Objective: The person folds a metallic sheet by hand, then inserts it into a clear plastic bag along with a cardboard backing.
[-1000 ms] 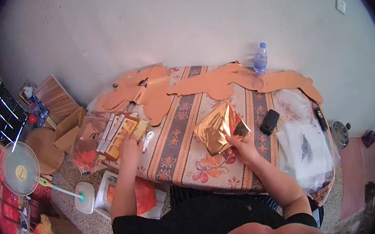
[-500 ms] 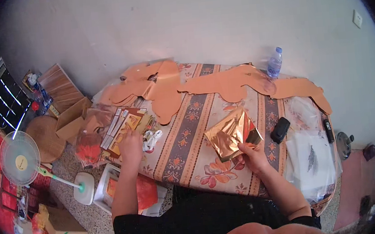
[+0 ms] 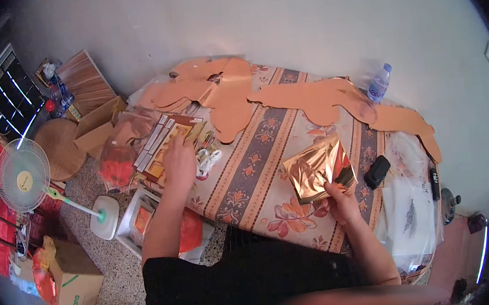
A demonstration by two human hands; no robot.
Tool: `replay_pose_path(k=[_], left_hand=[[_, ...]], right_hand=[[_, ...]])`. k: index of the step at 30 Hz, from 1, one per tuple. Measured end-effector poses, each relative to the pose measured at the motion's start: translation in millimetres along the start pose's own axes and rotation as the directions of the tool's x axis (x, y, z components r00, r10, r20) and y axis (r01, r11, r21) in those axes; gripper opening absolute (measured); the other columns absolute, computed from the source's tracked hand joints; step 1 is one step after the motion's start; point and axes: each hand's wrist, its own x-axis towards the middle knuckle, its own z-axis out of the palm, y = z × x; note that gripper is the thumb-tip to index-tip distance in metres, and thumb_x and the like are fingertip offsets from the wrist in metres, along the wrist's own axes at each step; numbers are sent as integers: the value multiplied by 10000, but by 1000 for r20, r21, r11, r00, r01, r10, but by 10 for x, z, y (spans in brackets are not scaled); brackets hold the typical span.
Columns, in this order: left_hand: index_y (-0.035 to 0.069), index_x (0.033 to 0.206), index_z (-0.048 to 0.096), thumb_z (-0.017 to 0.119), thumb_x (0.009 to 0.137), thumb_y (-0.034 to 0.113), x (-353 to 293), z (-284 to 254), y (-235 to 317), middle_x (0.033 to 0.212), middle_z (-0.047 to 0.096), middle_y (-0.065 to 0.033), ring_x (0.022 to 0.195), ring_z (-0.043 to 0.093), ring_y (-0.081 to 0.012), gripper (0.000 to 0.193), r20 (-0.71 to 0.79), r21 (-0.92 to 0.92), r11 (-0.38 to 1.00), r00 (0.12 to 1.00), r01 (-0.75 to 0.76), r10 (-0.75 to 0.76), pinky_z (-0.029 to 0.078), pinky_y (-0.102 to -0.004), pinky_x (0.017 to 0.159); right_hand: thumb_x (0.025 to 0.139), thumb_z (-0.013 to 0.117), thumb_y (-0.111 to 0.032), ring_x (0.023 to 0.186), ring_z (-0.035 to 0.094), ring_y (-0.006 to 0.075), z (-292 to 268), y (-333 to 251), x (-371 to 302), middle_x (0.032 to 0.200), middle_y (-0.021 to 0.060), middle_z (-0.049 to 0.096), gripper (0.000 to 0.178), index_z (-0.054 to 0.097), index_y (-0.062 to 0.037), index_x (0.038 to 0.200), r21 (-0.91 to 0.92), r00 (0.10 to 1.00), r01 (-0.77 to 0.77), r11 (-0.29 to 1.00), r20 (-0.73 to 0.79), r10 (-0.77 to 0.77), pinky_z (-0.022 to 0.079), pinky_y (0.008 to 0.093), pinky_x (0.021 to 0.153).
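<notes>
My right hand [image 3: 342, 203] is closed on the near right corner of a shiny gold foil sheet or packet [image 3: 317, 169], thumb on top, holding it over the flowered tablecloth. At the left, my left hand [image 3: 180, 160] reaches down onto a brown and yellow printed card [image 3: 165, 151] in a pile of flat packs. Its fingers are mostly hidden behind the back of the hand, so its grip does not show. Beside it lies a white bundled cord [image 3: 209, 160]. Large tan cut-out shapes [image 3: 304, 101] stretch across the far side of the table.
A water bottle [image 3: 379, 83] stands at the back right. Nearer are a black case [image 3: 377, 172] and clear plastic bags [image 3: 407, 219]. Left of the table are a fan [image 3: 23, 176], an open cardboard box [image 3: 97, 125], a white bin [image 3: 125, 223] and a closed carton [image 3: 75, 280].
The whole view has shifted, with the table's things now further right. My right hand still holds the gold foil, and my left hand stays over the printed card.
</notes>
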Motion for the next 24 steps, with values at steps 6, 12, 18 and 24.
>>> replay_pose_path(k=[6, 12, 18, 24], left_hand=[[10, 772, 602, 656, 783, 127, 68, -97, 18, 872, 580, -134, 789, 612, -330, 129, -26, 1, 999, 999, 35, -35, 498, -437, 668], [15, 758, 615, 744, 744, 146, -7, -12, -185, 776, 594, -94, 711, 601, -240, 185, 247, -372, 890, 952, 264, -180, 478, -363, 650], [20, 758, 625, 714, 797, 145, -29, -73, -343, 745, 597, -81, 645, 570, -189, 158, 235, -575, 741, 938, 346, -256, 462, -337, 623], [23, 1027, 585, 563, 935, 141, 143, -737, -348, 879, 621, -88, 783, 599, -219, 151, -480, -92, 995, 874, 30, -71, 480, -322, 720]], right_hand=[[916, 640, -174, 531, 593, 137, 13, 11, 8, 694, 57, 647, 151, 635, -40, 848, 17, 999, 35, 999, -20, -34, 450, 257, 473], [930, 605, -158, 509, 567, 130, 171, -109, -70, 650, 51, 631, 144, 622, -48, 839, -65, 997, 16, 998, -79, -21, 430, 244, 464], [937, 601, -149, 509, 581, 139, 169, -124, -79, 661, 51, 629, 133, 623, -34, 874, -16, 1000, 21, 1000, -11, -22, 447, 262, 458], [927, 612, -158, 531, 574, 118, 137, -76, -75, 665, 31, 625, 119, 619, -61, 860, -56, 998, 25, 998, -54, -28, 441, 243, 481]])
